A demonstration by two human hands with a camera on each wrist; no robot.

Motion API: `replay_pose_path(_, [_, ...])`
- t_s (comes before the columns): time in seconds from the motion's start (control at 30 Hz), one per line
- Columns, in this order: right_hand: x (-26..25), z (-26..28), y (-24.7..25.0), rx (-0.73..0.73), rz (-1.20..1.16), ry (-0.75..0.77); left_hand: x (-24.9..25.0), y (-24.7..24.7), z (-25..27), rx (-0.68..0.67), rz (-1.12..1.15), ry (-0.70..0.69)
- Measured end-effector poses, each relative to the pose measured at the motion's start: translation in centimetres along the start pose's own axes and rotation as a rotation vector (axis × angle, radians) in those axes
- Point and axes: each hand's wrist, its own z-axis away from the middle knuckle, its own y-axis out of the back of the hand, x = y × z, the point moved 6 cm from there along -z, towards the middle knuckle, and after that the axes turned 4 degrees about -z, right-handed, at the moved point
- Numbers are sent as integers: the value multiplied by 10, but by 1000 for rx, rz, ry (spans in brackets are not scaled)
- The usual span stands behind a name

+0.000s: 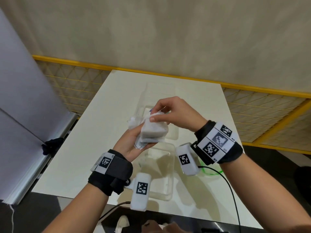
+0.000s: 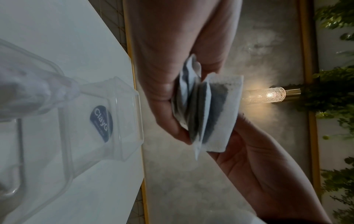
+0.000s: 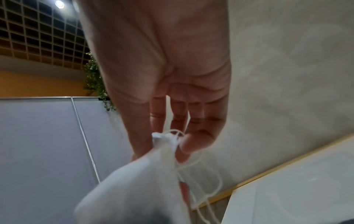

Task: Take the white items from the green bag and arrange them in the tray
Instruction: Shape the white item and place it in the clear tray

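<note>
Over the middle of the clear plastic tray (image 1: 171,182), my left hand (image 1: 134,140) grips a stack of several white sachets (image 1: 152,132) with dark filling. In the left wrist view its thumb and fingers (image 2: 162,91) clamp the stack (image 2: 216,109) edge-on. My right hand (image 1: 154,114) pinches the gathered top and strings of the front sachet (image 3: 134,189) between thumb and fingertips (image 3: 191,144). More white material (image 1: 133,121) shows just left of the stack; I cannot tell whether it is held or lies in the tray. A green-edged bag (image 1: 209,171) lies on the table right of the tray, mostly hidden behind my right wrist camera.
The tray (image 2: 124,113) has several compartments and a blue label (image 2: 101,122), and sits on a white table (image 1: 84,157). A yellow mesh railing (image 1: 252,105) runs behind and right of the table. A grey partition (image 1: 25,98) stands at the left. Cables (image 1: 232,190) trail off the front edge.
</note>
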Motion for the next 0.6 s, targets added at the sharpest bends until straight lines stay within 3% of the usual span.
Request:
replay_pose_path(0.27, [-8,-3,15,69,-152,35,4,11,2,113,74,-24])
replay_pose_path(0.43, [-33,-6,21,27,-271,105,22,8,6,33,166,-108])
replay_pose_path(0.6, [-38,-15,18,86,-284,101,29,6,9,-108,199,-143])
